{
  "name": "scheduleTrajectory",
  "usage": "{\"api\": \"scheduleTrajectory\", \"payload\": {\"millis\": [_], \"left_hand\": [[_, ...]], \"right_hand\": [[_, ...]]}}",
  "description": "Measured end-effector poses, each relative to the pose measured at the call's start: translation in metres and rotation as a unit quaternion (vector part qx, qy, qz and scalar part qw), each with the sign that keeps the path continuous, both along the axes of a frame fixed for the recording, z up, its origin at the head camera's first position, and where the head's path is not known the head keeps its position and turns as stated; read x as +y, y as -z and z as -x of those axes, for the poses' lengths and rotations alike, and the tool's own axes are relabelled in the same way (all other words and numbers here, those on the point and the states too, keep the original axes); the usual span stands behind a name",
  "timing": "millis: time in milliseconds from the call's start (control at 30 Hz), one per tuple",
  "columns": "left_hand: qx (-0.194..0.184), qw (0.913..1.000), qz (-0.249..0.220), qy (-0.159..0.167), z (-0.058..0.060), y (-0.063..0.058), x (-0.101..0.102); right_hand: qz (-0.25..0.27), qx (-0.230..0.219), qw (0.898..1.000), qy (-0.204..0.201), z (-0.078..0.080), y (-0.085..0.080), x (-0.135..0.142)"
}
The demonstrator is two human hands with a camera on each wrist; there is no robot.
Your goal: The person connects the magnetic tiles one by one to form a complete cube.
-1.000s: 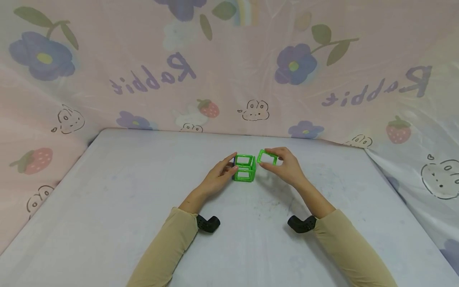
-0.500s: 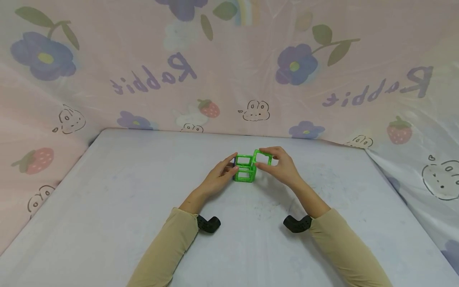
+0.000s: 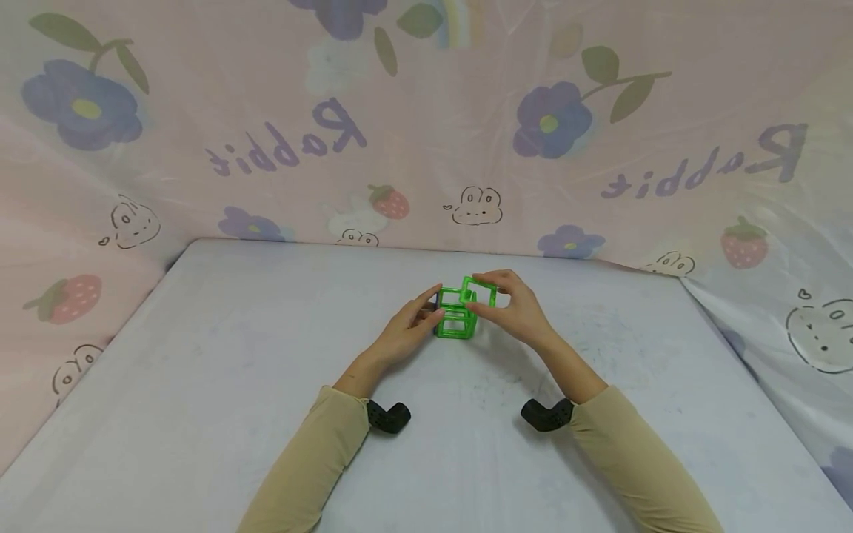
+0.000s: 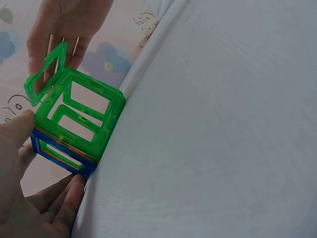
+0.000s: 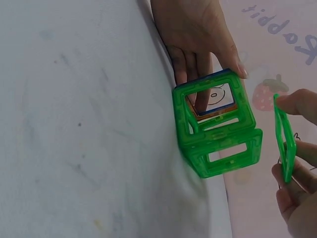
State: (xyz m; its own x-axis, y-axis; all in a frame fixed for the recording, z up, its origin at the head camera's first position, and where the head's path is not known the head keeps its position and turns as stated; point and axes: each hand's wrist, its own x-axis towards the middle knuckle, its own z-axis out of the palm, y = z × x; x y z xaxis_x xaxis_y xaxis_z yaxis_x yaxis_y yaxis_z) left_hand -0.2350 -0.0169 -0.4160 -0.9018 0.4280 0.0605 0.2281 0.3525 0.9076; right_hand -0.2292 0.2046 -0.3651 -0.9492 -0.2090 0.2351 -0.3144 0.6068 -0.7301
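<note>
A cube of see-through magnetic tiles [image 5: 218, 135] stands on the white table, mostly green. Its left side is a blue tile [image 4: 89, 167] with an orange edge beside it. My left hand [image 3: 402, 331] grips the cube from that side, thumb at the near edge and fingers behind. Between thumb and fingers my right hand [image 3: 526, 314] pinches a loose green square magnetic tile [image 5: 289, 148]. In the head view this tile is tilted and overlaps the cube's top right corner. The right wrist view shows a gap between tile and cube.
The white table [image 3: 266, 385] runs back to a pink curtain [image 3: 426, 148] printed with flowers, rabbits and strawberries. Black curved devices sit at the left wrist [image 3: 389, 417] and the right wrist [image 3: 546, 414], beside beige sleeves.
My right hand has carried the green tile leftward, from beside the cube to over its top right corner. My left hand and the cube have stayed in place.
</note>
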Motion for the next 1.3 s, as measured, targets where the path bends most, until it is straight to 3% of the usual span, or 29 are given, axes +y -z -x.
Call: {"api": "scheduleTrajectory", "payload": {"millis": [1300], "left_hand": [[-0.003, 0.9999, 0.012, -0.004, -0.001, -0.001, 0.0]], "right_hand": [[0.008, 0.006, 0.998, -0.064, 0.006, 0.008, -0.012]]}}
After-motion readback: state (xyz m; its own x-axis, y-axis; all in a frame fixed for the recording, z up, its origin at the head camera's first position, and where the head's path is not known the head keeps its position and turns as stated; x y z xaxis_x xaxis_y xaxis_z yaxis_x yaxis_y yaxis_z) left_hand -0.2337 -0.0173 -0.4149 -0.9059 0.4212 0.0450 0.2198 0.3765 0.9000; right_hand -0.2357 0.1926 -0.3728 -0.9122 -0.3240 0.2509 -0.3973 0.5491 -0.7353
